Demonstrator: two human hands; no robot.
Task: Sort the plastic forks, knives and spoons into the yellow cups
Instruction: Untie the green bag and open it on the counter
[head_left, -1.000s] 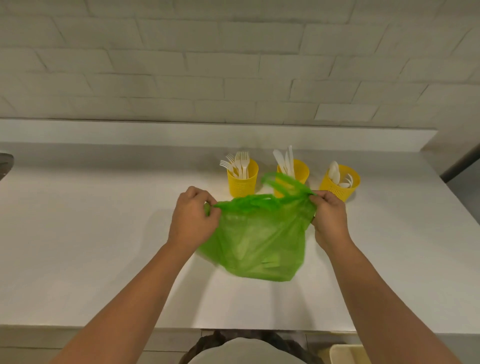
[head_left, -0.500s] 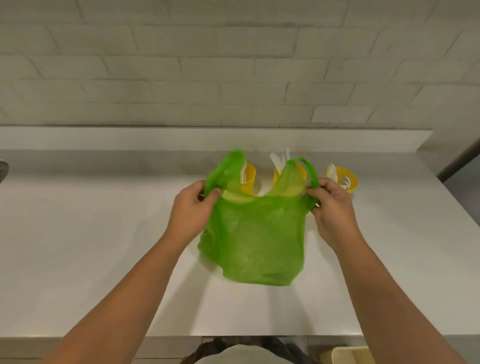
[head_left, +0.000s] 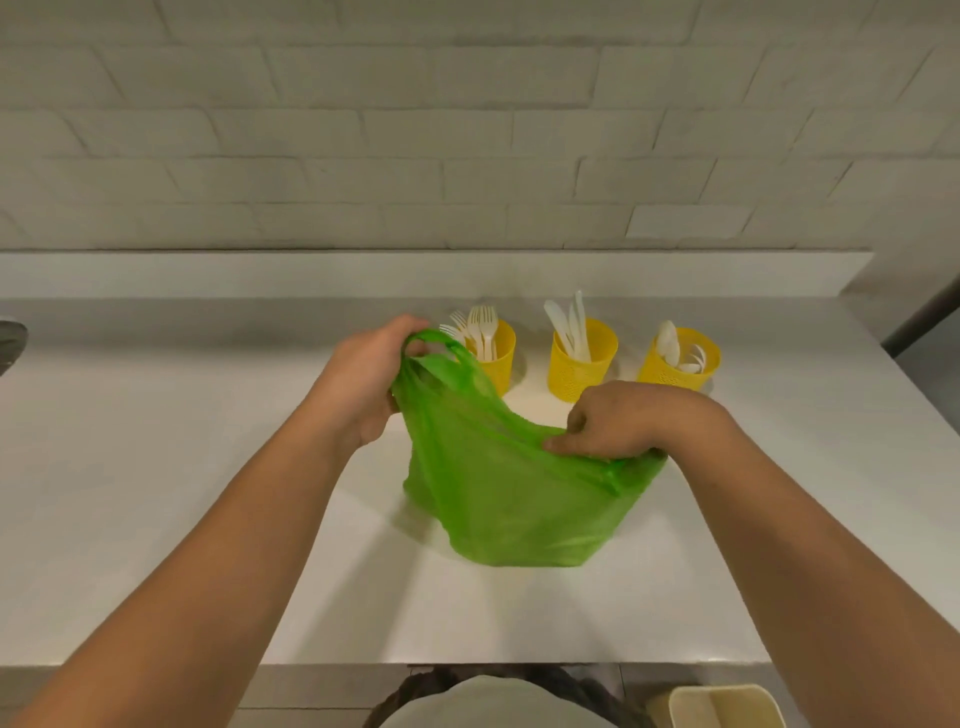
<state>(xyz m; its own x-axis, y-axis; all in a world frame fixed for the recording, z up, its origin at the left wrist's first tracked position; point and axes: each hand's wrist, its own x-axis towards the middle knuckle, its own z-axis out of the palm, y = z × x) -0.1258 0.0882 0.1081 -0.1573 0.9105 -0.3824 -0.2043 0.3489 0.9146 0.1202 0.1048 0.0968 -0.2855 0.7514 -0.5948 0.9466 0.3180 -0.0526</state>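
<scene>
Three yellow cups stand in a row at the back of the white counter. The left cup (head_left: 500, 358) holds white forks (head_left: 480, 327), the middle cup (head_left: 582, 369) holds white knives (head_left: 571, 325), and the right cup (head_left: 680, 364) holds white spoons (head_left: 675, 345). A thin green plastic bag (head_left: 509, 493) hangs in front of them, its bottom resting on the counter. My left hand (head_left: 363, 382) grips one bag handle, raised near the fork cup. My right hand (head_left: 618, 421) pinches the other side of the bag's rim, lower. The bag's inside is hidden.
The white counter (head_left: 156, 493) runs to a raised ledge (head_left: 260, 273) under a white brick wall. Its front edge is near my body. A beige bin (head_left: 727, 706) stands below at the lower right. A dark object (head_left: 8, 343) pokes in at the far left.
The bag stood open between both hands; now my left hand has lifted its handle back toward the fork cup and my right hand has dropped lower, tilting the bag's mouth.
</scene>
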